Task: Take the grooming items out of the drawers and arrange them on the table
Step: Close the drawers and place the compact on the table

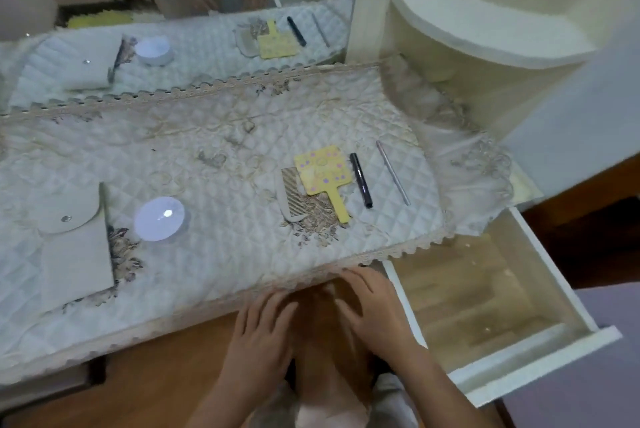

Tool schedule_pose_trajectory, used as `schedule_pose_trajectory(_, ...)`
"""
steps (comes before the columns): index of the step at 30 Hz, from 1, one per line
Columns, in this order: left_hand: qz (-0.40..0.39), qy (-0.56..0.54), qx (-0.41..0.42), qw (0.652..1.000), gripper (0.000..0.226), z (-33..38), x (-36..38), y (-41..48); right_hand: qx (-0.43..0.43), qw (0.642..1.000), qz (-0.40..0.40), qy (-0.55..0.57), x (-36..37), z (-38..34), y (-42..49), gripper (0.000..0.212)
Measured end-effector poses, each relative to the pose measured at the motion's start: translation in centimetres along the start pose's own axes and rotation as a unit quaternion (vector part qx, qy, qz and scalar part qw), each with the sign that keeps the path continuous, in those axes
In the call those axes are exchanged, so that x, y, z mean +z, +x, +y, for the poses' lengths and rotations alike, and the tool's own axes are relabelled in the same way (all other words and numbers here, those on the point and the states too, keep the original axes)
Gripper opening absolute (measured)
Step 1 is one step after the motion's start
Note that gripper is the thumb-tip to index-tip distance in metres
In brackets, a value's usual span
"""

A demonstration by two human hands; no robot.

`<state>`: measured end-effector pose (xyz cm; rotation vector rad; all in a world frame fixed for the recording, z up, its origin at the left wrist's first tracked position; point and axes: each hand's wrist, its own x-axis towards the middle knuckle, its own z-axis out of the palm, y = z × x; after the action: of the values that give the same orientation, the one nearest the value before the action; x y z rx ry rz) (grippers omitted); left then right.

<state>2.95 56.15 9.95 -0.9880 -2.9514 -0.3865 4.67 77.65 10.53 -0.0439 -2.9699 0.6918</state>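
Observation:
On the quilted table cover (pixel 221 136) lie a grey comb (pixel 292 197), a yellow hand mirror (pixel 325 173), a black tube (pixel 361 180) and a thin silver stick (pixel 393 173), side by side at the right. A round white jar (pixel 160 218) and a grey snap pouch (pixel 74 237) sit at the left. My left hand (pixel 261 330) and my right hand (pixel 372 303) hover below the table's front edge, fingers spread, holding nothing. The white drawer (pixel 540 254) at the right stands pulled out, its wooden bottom bare.
A wall mirror (pixel 194 36) behind the table reflects the items and the person. A cream curved shelf unit (pixel 485 43) rises at the right. Brown wooden floor (pixel 156 375) lies under my hands, with my legs below.

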Motion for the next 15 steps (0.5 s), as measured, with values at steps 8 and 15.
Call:
schedule_pose_trajectory(8,-0.099,-0.046,0.106,0.988,0.025,20.0,6.3,4.8,0.162,0.986,-0.02,0.029,-10.4,17.5,-11.3,0.021)
schedule_pose_trajectory(15,-0.228,-0.066,0.042,0.971,0.039,28.2,8.7,4.7,0.142,0.982,-0.121,-0.036,-14.0,26.8,-17.2,0.032)
